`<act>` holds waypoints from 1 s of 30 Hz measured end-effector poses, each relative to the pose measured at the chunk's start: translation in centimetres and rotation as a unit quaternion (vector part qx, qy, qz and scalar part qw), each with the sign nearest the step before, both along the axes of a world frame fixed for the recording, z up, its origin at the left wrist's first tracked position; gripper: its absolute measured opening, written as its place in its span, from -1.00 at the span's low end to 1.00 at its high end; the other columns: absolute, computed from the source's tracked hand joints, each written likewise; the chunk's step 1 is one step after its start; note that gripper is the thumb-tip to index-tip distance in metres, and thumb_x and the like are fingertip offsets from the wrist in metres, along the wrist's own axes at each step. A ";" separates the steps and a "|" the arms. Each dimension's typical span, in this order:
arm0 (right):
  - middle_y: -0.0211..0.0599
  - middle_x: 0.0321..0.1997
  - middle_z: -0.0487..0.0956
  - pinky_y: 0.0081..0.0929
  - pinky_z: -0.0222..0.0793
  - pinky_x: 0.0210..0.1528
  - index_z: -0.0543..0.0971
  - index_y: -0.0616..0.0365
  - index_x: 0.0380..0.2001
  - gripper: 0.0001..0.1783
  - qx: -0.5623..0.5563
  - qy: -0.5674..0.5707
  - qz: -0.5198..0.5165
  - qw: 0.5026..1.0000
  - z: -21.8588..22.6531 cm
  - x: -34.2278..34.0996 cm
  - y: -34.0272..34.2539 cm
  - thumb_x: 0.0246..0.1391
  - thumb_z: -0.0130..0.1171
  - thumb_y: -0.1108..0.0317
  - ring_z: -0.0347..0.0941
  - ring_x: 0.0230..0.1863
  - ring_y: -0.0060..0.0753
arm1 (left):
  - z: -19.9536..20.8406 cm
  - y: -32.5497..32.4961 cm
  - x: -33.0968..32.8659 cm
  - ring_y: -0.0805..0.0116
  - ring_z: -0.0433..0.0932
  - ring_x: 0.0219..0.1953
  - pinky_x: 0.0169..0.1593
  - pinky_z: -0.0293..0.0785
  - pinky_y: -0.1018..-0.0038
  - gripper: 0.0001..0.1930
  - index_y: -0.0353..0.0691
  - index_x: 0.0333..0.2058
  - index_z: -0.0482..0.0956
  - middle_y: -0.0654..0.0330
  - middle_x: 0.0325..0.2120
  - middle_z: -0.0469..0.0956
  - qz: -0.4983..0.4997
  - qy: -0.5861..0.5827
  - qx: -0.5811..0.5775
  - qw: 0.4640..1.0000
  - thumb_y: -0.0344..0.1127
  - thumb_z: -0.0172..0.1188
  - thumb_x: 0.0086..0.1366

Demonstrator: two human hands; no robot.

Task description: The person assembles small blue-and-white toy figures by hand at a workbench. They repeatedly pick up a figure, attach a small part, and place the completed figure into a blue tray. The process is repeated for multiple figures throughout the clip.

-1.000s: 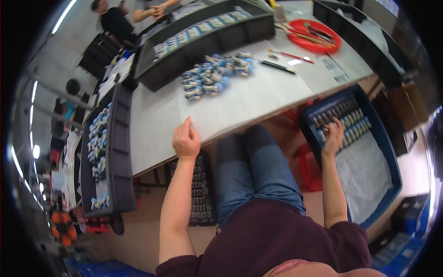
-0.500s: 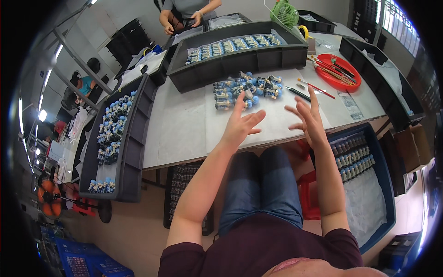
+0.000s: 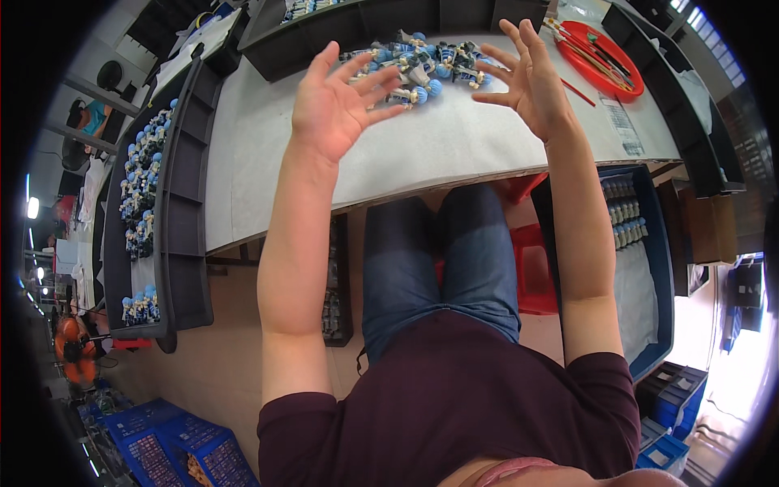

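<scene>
The left hand (image 3: 337, 105) was held spread, fingers fanned and empty, above the table (image 3: 268, 162). The right hand (image 3: 531, 77) was likewise spread and empty, palm turned inward. Both were raised on either side of the near edge of a heap of small blue-and-white figures (image 3: 422, 69), which lay on the grey tabletop just beyond the fingertips; no contact with the heap could be seen.

Behind the heap a dark tray (image 3: 389, 20) was set along the far edge. A second long tray (image 3: 182, 203) with rows of like figures stood at the left end of the table. A red dish (image 3: 604, 57) with tools lay to the right, and a blue bin (image 3: 649, 268) with more rowed figures sat low at the right, beside the knees.

If the heap was to be gathered, it would probably best be done with both palms lowered and drawn inward together, so that the loose pieces were cupped rather than scattered, and with the fingers kept low to the tabletop so none rolled off the near edge.
</scene>
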State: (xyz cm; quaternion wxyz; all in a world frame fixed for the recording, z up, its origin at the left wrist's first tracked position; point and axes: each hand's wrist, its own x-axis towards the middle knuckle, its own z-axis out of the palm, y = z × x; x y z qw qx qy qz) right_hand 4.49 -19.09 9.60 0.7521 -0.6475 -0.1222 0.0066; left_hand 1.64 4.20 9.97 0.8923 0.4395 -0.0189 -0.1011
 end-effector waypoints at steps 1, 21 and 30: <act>0.21 0.20 0.11 -0.09 0.43 -0.09 -0.04 0.15 0.24 -0.10 -0.008 0.011 0.007 1.000 -0.6 0.4 -0.1 0.05 -0.29 -0.32 0.26 0.11 -0.02 | 0.3 -0.2 0.3 -0.02 0.33 0.03 0.03 0.34 0.06 -0.41 -0.38 0.05 0.17 -0.26 -0.05 0.31 0.068 0.025 0.044 0.996 0.02 -0.11 0.24; -0.20 -0.27 0.56 -0.52 0.42 -0.24 0.52 0.24 -0.22 -0.69 -0.323 -0.155 0.008 0.933 -6.3 6.1 2.0 -0.12 0.20 0.43 0.49 -0.27 -0.39 | -3.3 1.0 6.0 0.02 0.27 0.09 0.10 0.16 0.21 -0.71 -0.23 -0.21 0.53 0.11 -0.19 0.51 0.118 -0.399 0.672 0.612 -0.38 0.21 0.03; -0.25 -0.33 0.55 -0.64 0.43 -0.24 0.48 0.33 -0.19 -0.78 -0.095 -0.007 -0.003 0.995 -4.4 6.7 -0.7 0.07 0.05 0.48 0.48 -0.31 -0.54 | -3.0 -0.5 6.0 0.09 0.31 0.06 0.09 0.25 0.30 -0.68 -0.26 -0.20 0.52 0.10 -0.17 0.51 0.065 -0.397 0.610 0.683 -0.43 0.24 -0.01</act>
